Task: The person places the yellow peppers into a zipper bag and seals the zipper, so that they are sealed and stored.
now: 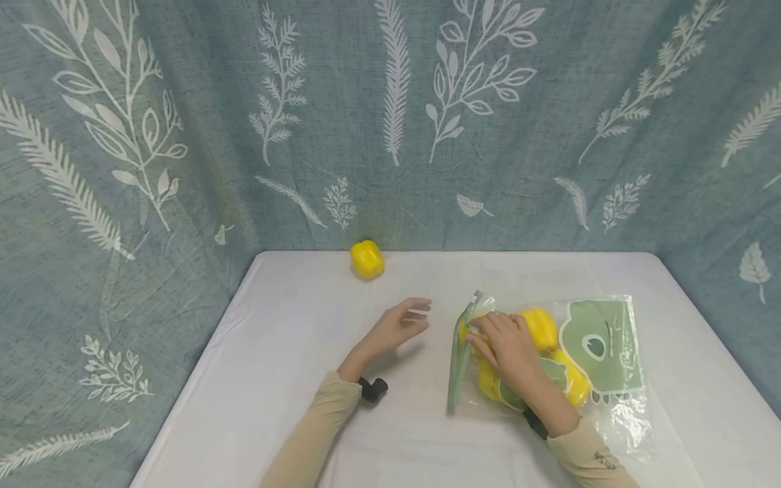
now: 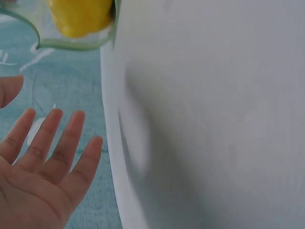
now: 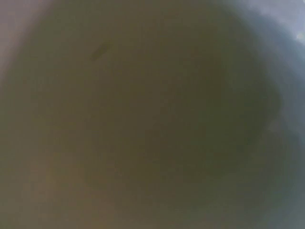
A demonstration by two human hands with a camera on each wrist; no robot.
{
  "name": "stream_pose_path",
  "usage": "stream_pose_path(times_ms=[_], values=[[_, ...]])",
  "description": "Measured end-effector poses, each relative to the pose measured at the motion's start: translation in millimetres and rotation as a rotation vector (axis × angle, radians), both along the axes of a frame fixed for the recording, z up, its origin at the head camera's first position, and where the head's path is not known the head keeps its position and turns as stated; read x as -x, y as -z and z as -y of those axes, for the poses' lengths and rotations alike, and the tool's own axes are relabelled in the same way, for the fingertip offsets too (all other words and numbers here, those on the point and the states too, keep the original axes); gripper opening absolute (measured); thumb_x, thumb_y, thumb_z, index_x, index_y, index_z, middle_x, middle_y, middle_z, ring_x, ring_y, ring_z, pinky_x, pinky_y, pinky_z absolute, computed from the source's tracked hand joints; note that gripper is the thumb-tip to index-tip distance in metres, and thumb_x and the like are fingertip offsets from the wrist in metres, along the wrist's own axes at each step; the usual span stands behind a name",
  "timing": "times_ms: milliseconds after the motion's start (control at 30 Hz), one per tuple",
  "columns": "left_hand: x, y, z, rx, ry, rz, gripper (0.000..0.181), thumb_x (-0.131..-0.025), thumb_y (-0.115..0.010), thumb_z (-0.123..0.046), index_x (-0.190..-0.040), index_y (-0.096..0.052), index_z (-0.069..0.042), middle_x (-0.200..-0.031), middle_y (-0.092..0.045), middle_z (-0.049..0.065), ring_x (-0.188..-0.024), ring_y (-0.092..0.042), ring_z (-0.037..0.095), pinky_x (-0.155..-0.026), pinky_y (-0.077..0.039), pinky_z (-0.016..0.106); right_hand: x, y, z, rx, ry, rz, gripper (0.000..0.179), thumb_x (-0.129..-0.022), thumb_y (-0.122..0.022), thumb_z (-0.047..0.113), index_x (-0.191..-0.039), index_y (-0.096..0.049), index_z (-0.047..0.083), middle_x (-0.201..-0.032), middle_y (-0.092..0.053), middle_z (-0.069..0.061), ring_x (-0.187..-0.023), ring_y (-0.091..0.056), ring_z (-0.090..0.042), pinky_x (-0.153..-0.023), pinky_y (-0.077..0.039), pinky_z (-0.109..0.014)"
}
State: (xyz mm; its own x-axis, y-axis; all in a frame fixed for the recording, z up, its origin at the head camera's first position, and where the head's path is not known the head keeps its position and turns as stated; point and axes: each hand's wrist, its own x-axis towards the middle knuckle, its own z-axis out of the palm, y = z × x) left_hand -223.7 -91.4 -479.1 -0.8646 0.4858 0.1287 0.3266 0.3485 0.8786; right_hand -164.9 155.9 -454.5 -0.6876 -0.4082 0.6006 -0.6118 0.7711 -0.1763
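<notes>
A clear zip bag with a green cartoon print lies on the right of the table, several yellow bell peppers inside it. Its green-edged mouth faces left and stands parted, a pepper showing within it in the left wrist view. My right hand lies over the bag, thumb and fingers pinching the film by the mouth. Left of the bag, my left hand is held above the table with fingers extended and nothing in it. The right wrist view is a dark blur.
Another yellow bell pepper sits alone by the table's back edge, left of centre. A white cloth covers the table. Blue-green curtains with white leaf prints hang behind and at both sides.
</notes>
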Motion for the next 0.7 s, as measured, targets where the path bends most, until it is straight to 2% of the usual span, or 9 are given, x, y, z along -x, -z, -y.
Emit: stream_pose_path(times_ms=[233, 500, 700], values=[[9.5, -3.3, 16.0, -0.001, -0.106, -0.012, 0.039, -0.091, -0.059, -0.012, -0.129, -0.049, -0.008, -0.127, -0.055, 0.013, -0.116, -0.054, 0.03, -0.097, -0.046, 0.039, 1.1, 2.2, 0, 0.025, -0.017, -0.024, 0.031, -0.093, -0.049, 0.041, -0.102, -0.062, 0.014, -0.094, -0.063, 0.0, -0.09, -0.058, -0.021, -0.08, -0.039, -0.037], [19.2, -5.3, 31.8, 0.055, -0.213, -0.038, 0.038, -0.09, -0.059, -0.011, -0.127, -0.051, -0.008, -0.127, -0.055, 0.014, -0.116, -0.053, 0.033, -0.097, -0.046, 0.042, 1.2, 4.2, -1, 0.035, -0.028, -0.042, 0.034, -0.095, -0.045, 0.043, -0.101, -0.061, 0.014, -0.094, -0.063, -0.001, -0.09, -0.059, -0.022, -0.08, -0.039, -0.038], [25.0, -7.1, 39.4, 0.085, -0.334, -0.051, 0.038, -0.09, -0.06, -0.013, -0.126, -0.051, -0.005, -0.128, -0.053, 0.015, -0.117, -0.052, 0.034, -0.097, -0.046, 0.043, 0.5, 3.8, -1, 0.031, -0.023, -0.034, 0.032, -0.094, -0.047, 0.042, -0.101, -0.061, 0.014, -0.094, -0.063, 0.0, -0.09, -0.059, -0.021, -0.08, -0.038, -0.037]])
